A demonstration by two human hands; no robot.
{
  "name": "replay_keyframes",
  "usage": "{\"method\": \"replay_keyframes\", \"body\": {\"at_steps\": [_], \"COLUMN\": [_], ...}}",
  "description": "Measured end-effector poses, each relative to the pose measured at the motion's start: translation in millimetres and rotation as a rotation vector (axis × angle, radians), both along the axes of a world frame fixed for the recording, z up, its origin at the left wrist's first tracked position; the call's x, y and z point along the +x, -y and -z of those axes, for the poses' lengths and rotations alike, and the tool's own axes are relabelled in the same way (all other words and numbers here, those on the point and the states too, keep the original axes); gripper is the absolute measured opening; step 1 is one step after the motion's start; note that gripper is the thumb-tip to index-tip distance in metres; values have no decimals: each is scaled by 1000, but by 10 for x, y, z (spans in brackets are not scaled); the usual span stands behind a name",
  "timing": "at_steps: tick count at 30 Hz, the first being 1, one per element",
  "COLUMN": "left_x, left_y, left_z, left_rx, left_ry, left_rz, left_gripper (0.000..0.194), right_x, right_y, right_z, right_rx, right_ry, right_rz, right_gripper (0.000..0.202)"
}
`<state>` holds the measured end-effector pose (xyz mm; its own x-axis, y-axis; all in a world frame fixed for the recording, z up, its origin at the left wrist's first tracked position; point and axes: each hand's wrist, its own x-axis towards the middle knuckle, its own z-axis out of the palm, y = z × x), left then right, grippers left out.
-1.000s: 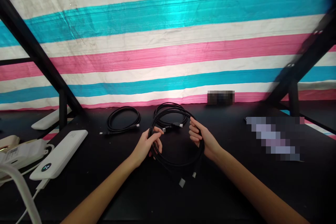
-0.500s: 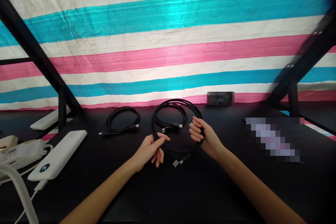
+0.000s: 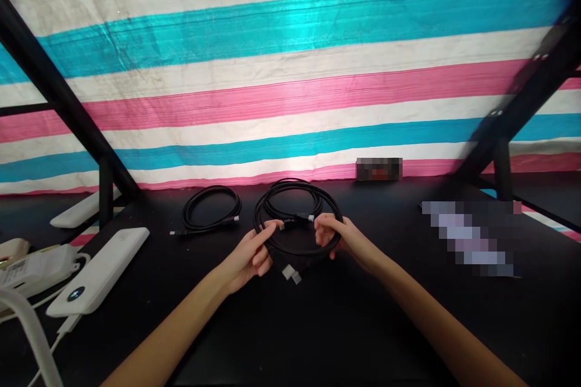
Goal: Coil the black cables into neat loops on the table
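Between my two hands is a black coiled cable [image 3: 299, 252], its loop tilted a little above the dark tabletop. My left hand [image 3: 247, 259] pinches the left side of the loop with thumb and fingers. On the opposite side, my right hand [image 3: 351, 242] has its fingers curled around the strands. Small pale plug ends [image 3: 290, 273] show just below the loop. Partly seen through it, a second coiled black cable [image 3: 302, 217] rests on the table behind. A third coiled black cable [image 3: 204, 229] lies to the left, its plugs pointing outward.
At left stand a white power bank [image 3: 102, 272] with a cable plugged in, a white adapter [image 3: 39, 269] and another white slab [image 3: 79, 211]. A blurred dark box [image 3: 379, 169] sits at the back, a blurred flat item [image 3: 469, 239] at right. Black frame posts [image 3: 106, 184] flank a striped sheet.
The held coil has dropped lower and tilted flatter, shifting slightly left. My right hand moved left and down with it; the left hand has re-set its fingers on the strands.
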<state>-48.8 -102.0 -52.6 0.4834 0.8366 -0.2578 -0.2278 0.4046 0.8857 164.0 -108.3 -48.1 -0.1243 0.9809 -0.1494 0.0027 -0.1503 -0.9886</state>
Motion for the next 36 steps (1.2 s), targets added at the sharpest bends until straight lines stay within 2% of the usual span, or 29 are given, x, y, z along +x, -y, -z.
{"method": "replay_keyframes", "body": {"at_steps": [7,10,15,21,30,36], "left_x": [-83,-83,-60,-42,-31,-5], "left_y": [38,58,66,79,77,89], "left_z": [3,-9,-33,-21,5,-12], "left_rx": [-58,-39,16,89,91,159], "left_ry": [-13,-58,-131,-221,-215,-301], "left_rz": [301,359,341,318,245,223], "left_gripper": [50,48,40,40,37,34], "right_x": [-9,-7,-19,-36,-76,-81], "right_y": [2,-1,-6,7,16,23], "right_z": [87,119,110,69,73,75], "right_rx": [116,142,158,160,117,137], "right_ry": [300,330,299,291,220,250], "right_rz": [5,24,52,45,70,90], "right_gripper": [34,32,34,35,33,33]}}
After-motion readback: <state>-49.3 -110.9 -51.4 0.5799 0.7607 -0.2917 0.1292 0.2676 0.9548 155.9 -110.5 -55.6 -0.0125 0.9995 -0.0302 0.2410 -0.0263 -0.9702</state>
